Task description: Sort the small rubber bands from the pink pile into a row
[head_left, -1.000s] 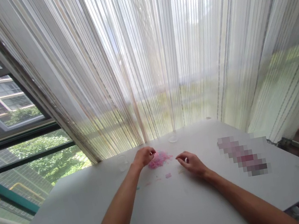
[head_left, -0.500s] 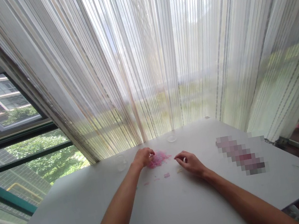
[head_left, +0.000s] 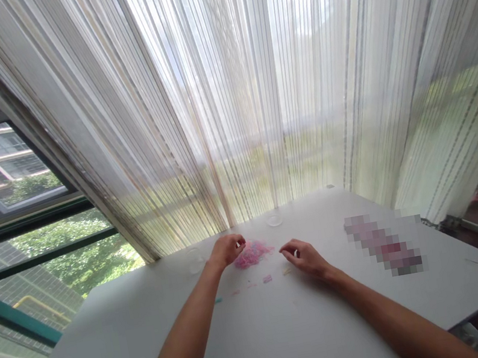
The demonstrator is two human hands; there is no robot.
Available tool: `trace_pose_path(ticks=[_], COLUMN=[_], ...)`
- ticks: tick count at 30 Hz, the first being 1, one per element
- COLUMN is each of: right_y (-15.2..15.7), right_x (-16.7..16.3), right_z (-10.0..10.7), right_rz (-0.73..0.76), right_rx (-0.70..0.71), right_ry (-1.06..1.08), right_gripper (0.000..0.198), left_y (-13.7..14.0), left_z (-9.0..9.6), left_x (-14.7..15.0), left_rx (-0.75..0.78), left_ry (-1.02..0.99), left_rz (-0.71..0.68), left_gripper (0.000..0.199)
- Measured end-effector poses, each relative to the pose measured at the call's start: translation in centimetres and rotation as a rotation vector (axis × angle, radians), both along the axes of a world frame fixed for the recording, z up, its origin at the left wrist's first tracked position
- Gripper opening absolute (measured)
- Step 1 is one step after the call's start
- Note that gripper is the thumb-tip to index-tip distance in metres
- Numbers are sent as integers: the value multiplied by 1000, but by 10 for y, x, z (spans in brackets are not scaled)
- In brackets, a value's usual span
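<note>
- Holds left hand (head_left: 227,250) curled, ten o'clock of pink pile (head_left: 254,254); cannot tell whether gripping.
- Holds right hand (head_left: 304,258) at three o'clock; cannot tell grip either.

The pile (head_left: 255,254) lies on the table (head_left: 267,345), between the left hand (head_left: 227,250) at its left edge and the right hand (head_left: 304,258), apart on its right. Loose pieces (head_left: 267,279) lie in a row before it. A dish (head_left: 274,221) lies behind, near the far edge; a container (head_left: 196,264), left of the left hand. An obscured item (head_left: 383,245) lies right of the right hand. A curtain (head_left: 228,113) hangs behind the table.
</note>
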State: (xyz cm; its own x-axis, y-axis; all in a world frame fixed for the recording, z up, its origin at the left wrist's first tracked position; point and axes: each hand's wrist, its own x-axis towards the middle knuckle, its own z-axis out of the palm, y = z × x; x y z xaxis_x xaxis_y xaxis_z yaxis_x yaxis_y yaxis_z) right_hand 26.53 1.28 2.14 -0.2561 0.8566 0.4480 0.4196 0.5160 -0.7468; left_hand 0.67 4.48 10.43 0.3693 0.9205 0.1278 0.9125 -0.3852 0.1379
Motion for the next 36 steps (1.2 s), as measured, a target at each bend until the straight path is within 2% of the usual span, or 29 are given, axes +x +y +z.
trace_pose_path(ticks=[9,12,16,21,24,27,29,32,36], right_y=[2,2,-2,-21,-39,-56,-63,-65,-60], right_x=[1,2,2,-7,-18,-31,-38,-42,-40], right_z=[-1,0,4,12,18,20,18,11,2], right_rz=[-9,-23,-37,18,131,260,320,359,410], right_rx=[17,26,51,97,108,147,166,169,101], right_ry=[-7,-7,10,22,17,-19,-52,-117,-202], right_gripper=[24,25,25,22,20,18,22,16,10], left_y=[-8,-20,-50,-89,-103,-113,-119,-126,-131], left_z=[7,7,-8,-42,-59,-67,-68,-66,-62], left_x=[-5,-6,-4,3,7,10,11,11,10], left_rx=[58,91,42,-144,-221,-237,-245,-234,-206], left_ry=[-149,-300,-674,-849,-853,-771,-715,-658,-585], left_rz=[14,21,24,19,43,22,-22,-69,-75], left_gripper=[18,23,34,39,40,35,31,26,20])
